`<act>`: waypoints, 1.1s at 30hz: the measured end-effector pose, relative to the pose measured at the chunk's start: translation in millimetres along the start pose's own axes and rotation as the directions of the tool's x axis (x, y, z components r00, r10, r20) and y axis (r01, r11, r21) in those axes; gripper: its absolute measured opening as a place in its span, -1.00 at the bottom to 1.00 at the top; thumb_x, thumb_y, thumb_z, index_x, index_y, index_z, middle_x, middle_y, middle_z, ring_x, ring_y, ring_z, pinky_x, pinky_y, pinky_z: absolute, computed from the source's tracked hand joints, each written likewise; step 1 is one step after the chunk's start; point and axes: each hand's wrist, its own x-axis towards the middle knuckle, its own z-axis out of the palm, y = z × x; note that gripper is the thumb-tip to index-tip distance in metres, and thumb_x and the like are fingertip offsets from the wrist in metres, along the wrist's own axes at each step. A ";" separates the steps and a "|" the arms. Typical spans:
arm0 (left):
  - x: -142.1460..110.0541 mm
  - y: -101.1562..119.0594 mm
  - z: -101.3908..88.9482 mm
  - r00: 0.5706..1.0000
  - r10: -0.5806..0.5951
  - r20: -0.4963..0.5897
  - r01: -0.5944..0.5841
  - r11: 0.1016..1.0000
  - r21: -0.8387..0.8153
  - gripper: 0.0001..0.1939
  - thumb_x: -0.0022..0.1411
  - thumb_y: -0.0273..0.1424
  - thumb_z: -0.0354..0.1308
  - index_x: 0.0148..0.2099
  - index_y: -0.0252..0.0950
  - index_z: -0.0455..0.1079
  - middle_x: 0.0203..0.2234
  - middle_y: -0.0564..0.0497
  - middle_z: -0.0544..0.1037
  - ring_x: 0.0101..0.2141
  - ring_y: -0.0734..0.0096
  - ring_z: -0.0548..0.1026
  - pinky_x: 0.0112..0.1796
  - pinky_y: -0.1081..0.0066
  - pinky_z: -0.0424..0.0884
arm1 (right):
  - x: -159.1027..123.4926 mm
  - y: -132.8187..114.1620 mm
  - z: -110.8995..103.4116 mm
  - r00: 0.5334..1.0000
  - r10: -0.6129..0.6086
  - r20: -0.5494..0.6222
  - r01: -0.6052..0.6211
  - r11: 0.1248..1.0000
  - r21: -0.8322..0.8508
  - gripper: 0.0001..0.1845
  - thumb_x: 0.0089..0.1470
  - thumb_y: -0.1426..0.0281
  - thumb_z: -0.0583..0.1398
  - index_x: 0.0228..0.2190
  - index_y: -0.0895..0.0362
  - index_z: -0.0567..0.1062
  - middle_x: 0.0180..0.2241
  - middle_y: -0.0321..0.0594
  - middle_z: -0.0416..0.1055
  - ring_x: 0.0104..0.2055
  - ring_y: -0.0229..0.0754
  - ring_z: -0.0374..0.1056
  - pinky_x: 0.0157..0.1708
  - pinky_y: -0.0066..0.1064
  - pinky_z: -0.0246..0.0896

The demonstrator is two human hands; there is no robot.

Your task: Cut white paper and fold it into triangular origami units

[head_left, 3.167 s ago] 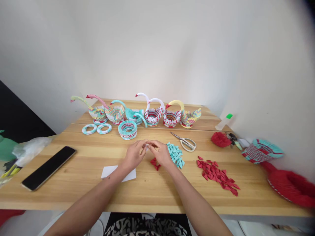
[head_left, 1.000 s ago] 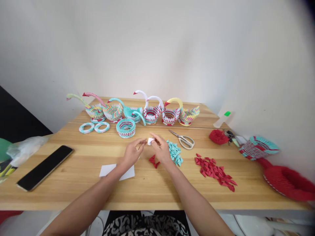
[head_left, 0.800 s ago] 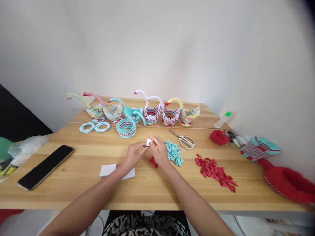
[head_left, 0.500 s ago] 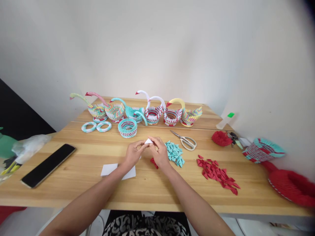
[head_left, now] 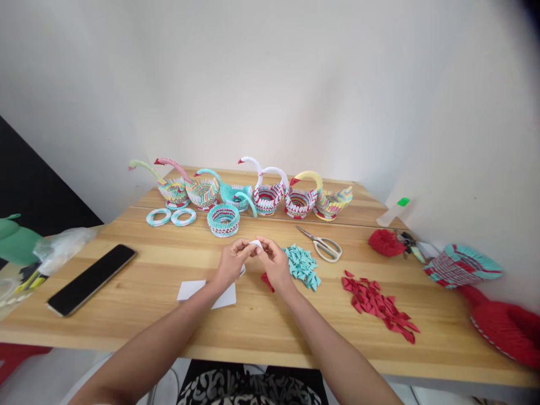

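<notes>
Left hand [head_left: 231, 262] and right hand [head_left: 274, 264] both pinched close on the slip [head_left: 255, 244], held over the table [head_left: 261, 337], well in from its front edge. Step in hand: folding, probably; slip mostly hidden. Next move likely calls for even edges, firm pressure.

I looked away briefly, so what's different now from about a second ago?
The left hand has moved in to the paper: its fingers were open beside the small white paper that the right hand held; now both hands pinch it. The scissors, teal pieces and red pieces stayed put.
</notes>
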 end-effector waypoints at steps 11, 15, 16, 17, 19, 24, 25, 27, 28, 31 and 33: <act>0.0 1.2 1.4 0.999 -0.032 0.029 0.034 0.996 -0.079 -0.79 0.07 -0.28 0.16 -0.44 -0.35 0.40 -0.54 0.03 0.48 -0.44 0.45 0.41 -0.33 0.46 0.33 | 0.6 4.7 2.1 1.000 0.009 -0.019 -0.008 0.998 0.056 -0.69 0.03 0.31 0.17 -0.15 0.13 0.40 -0.24 -0.18 0.47 -0.21 -0.17 0.39 -0.15 -0.32 0.27; -0.3 3.5 0.9 0.999 -0.032 0.009 0.033 0.995 -0.099 -0.83 0.07 -0.33 0.13 -0.47 -0.34 0.36 -0.56 0.04 0.46 -0.46 0.46 0.40 -0.35 0.47 0.33 | -0.4 4.3 4.0 1.000 0.006 0.001 -0.006 0.999 0.044 -0.67 0.01 0.28 0.19 -0.16 0.12 0.39 -0.28 -0.19 0.46 -0.27 -0.18 0.39 -0.20 -0.32 0.28; -0.1 3.6 0.4 0.999 -0.036 -0.006 0.035 0.994 -0.104 -0.83 0.07 -0.34 0.12 -0.46 -0.33 0.35 -0.57 0.05 0.44 -0.48 0.47 0.39 -0.37 0.47 0.32 | -0.5 3.3 3.8 1.000 0.002 0.014 -0.003 0.999 0.041 -0.67 0.00 0.28 0.20 -0.17 0.11 0.40 -0.30 -0.21 0.46 -0.28 -0.18 0.39 -0.20 -0.33 0.28; 0.3 3.5 -0.3 0.999 -0.039 -0.020 0.037 0.994 -0.105 -0.84 0.07 -0.33 0.12 -0.45 -0.33 0.34 -0.59 0.07 0.43 -0.50 0.49 0.38 -0.39 0.48 0.31 | -0.4 2.0 3.2 1.000 -0.002 0.030 0.000 0.999 0.039 -0.68 0.00 0.28 0.20 -0.17 0.11 0.40 -0.30 -0.22 0.46 -0.28 -0.18 0.39 -0.20 -0.33 0.28; 1.3 2.7 -1.5 0.999 -0.037 -0.038 0.033 0.995 -0.091 -0.84 0.07 -0.33 0.11 -0.44 -0.33 0.34 -0.61 0.09 0.40 -0.53 0.51 0.35 -0.42 0.49 0.29 | 0.5 -0.4 0.5 0.998 -0.001 0.058 -0.001 0.999 0.043 -0.72 0.02 0.26 0.18 -0.20 0.11 0.43 -0.32 -0.23 0.46 -0.27 -0.19 0.38 -0.19 -0.34 0.26; 2.3 0.3 -1.9 0.999 -0.024 0.037 0.024 1.000 -0.007 -0.82 0.04 -0.35 0.12 -0.53 -0.33 0.30 -0.62 0.10 0.37 -0.53 0.52 0.32 -0.43 0.51 0.25 | 6.0 0.4 -8.8 0.997 0.075 0.031 -0.078 0.992 0.096 -0.78 0.01 0.23 0.18 -0.38 0.13 0.49 -0.43 -0.26 0.45 -0.37 -0.22 0.34 -0.26 -0.37 0.25; 2.2 0.3 -1.7 0.999 -0.020 0.049 0.020 1.000 -0.002 -0.80 0.05 -0.32 0.11 -0.53 -0.33 0.31 -0.62 0.09 0.37 -0.53 0.51 0.32 -0.43 0.50 0.25 | 6.9 1.2 -9.8 0.996 0.087 0.031 -0.090 0.990 0.112 -0.78 -0.01 0.23 0.20 -0.40 0.14 0.49 -0.45 -0.27 0.45 -0.39 -0.23 0.34 -0.28 -0.37 0.25; 2.1 0.5 -1.4 0.998 -0.005 0.059 0.006 1.000 -0.007 -0.76 0.07 -0.28 0.11 -0.53 -0.32 0.32 -0.62 0.08 0.38 -0.51 0.50 0.33 -0.40 0.48 0.26 | 7.8 2.0 -10.4 0.995 0.093 0.032 -0.097 0.987 0.126 -0.79 -0.02 0.24 0.21 -0.39 0.14 0.48 -0.45 -0.27 0.44 -0.39 -0.23 0.34 -0.28 -0.36 0.26; 2.0 0.8 -1.4 0.998 0.000 0.059 0.001 1.000 -0.011 -0.75 0.07 -0.26 0.11 -0.53 -0.32 0.32 -0.62 0.08 0.38 -0.51 0.49 0.33 -0.40 0.48 0.26 | 7.8 1.7 -10.2 0.996 0.089 0.031 -0.092 0.988 0.123 -0.79 -0.02 0.25 0.21 -0.39 0.14 0.48 -0.45 -0.27 0.45 -0.39 -0.23 0.34 -0.28 -0.36 0.26; 1.5 1.7 -2.2 0.998 0.018 0.061 -0.016 0.999 -0.029 -0.73 0.11 -0.25 0.08 -0.54 -0.32 0.30 -0.61 0.08 0.36 -0.50 0.49 0.33 -0.39 0.48 0.26 | 7.1 -0.9 -9.0 0.997 0.060 0.039 -0.064 0.993 0.102 -0.79 -0.01 0.24 0.21 -0.40 0.13 0.48 -0.45 -0.26 0.46 -0.38 -0.21 0.35 -0.28 -0.35 0.26; 0.7 2.6 -3.1 0.997 0.037 0.074 -0.035 0.999 -0.036 -0.71 0.15 -0.25 0.04 -0.52 -0.32 0.29 -0.61 0.09 0.35 -0.50 0.49 0.33 -0.39 0.48 0.26 | 6.7 -3.0 -8.7 0.998 0.046 0.044 -0.049 0.996 0.076 -0.79 -0.01 0.24 0.20 -0.41 0.13 0.47 -0.45 -0.26 0.46 -0.39 -0.21 0.35 -0.29 -0.36 0.25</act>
